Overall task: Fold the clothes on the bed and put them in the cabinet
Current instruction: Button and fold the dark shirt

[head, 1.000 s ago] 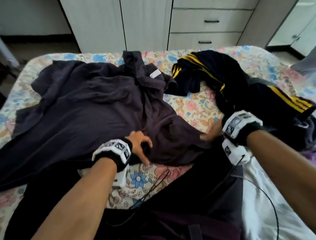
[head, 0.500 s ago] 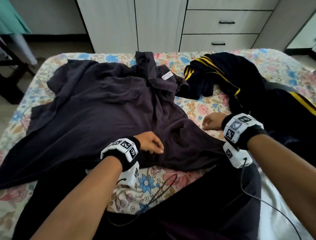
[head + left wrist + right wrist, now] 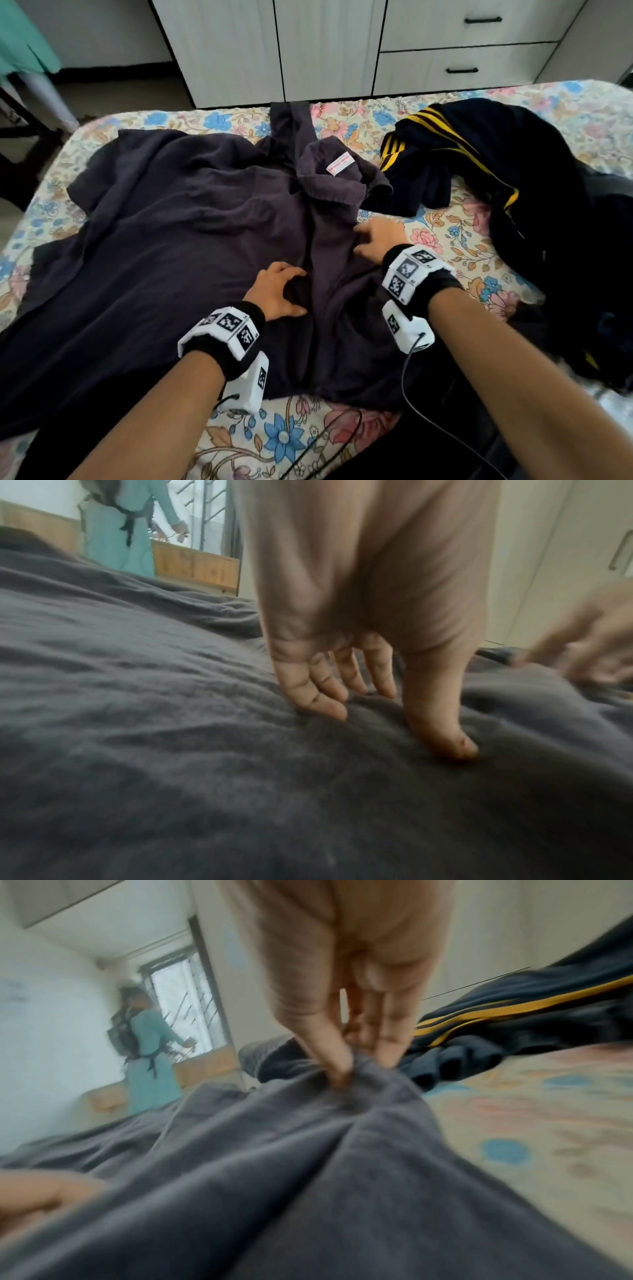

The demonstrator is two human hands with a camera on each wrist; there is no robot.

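A large dark grey shirt (image 3: 164, 240) lies spread over the flowered bed (image 3: 445, 236), collar and white label (image 3: 339, 163) toward the cabinet (image 3: 329, 44). My left hand (image 3: 279, 291) presses on the shirt's middle with spread fingers (image 3: 322, 696), holding nothing. My right hand (image 3: 375, 238) is at the shirt's right edge; in the right wrist view its thumb and fingers (image 3: 337, 1056) pinch a bunched fold of the grey cloth (image 3: 308, 1150). A black garment with yellow stripes (image 3: 472, 150) lies crumpled at the right.
White cabinet doors and two drawers with black handles (image 3: 462, 71) stand past the bed's far edge. A person in a teal dress (image 3: 120, 526) stands by a window to the left. Cables (image 3: 414, 404) trail from my wrist cameras over the near edge.
Both hands moved up the shirt toward the collar. The right hand came off the bedsheet onto the shirt's right edge and pinched it. The left hand's fingers spread out.
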